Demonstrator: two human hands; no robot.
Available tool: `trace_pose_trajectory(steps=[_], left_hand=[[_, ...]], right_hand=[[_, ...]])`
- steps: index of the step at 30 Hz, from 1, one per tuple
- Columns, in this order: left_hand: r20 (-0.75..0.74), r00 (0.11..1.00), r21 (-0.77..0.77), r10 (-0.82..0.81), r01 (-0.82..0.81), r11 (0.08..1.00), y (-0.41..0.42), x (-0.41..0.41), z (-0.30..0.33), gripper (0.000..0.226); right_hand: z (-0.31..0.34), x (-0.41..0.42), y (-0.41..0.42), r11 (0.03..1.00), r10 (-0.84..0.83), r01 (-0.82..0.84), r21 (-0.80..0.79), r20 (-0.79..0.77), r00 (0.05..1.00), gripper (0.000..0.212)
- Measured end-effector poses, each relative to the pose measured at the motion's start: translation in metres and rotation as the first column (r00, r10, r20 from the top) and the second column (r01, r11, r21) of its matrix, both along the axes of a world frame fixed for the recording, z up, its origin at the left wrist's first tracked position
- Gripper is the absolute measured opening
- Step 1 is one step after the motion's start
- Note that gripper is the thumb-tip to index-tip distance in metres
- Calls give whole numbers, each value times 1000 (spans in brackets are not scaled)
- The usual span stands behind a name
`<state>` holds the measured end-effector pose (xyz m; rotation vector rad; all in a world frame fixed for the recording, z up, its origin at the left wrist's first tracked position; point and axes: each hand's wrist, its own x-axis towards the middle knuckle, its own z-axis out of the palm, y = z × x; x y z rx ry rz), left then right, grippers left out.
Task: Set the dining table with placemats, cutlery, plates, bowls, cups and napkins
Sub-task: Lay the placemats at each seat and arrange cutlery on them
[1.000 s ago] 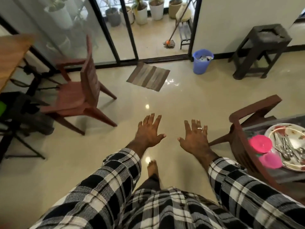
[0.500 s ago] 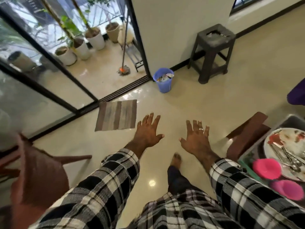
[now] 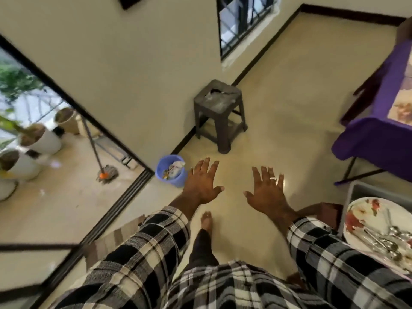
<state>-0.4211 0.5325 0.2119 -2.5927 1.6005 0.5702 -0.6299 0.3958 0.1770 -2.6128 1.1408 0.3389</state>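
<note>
Blue bin (image 3: 171,171) by the wall is holding scraps of rubbish. I am holding my left hand (image 3: 201,184) and right hand (image 3: 266,192) out flat, fingers spread, gripping nothing. Cutlery (image 3: 386,240) is lying on the flowered plate (image 3: 365,221) at my right.

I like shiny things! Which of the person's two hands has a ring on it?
The right hand, spread open over the cream floor, has a silver ring on one finger. The left hand, beside the blue plastic bin, has bare fingers.
</note>
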Motion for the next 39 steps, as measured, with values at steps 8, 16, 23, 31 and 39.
trace_pose_trajectory(steps=[8, 16, 23, 31, 39], left_hand=[[8, 937, 63, -349, 348, 935, -212, 101, 5, 100], [17, 768, 55, -641, 639, 767, -469, 75, 4, 99], [24, 592, 57, -805, 803, 593, -689, -28, 13, 99], [67, 315, 30, -947, 948, 317, -911, -161, 40, 96], [65, -54, 45, -996, 998, -51, -1101, -288, -1, 94]], right_hand=[[-2, 60, -139, 939, -343, 344, 25, -9, 939, 98], [0, 30, -306, 775, -632, 632, -1, 22, 774, 99], [8, -50, -477, 602, -793, 798, -17, 103, 600, 94], [26, -154, -611, 279, -956, 960, -2, 93, 278, 97], [-21, -190, -701, -237, -966, 971, 38, 95, -239, 88]])
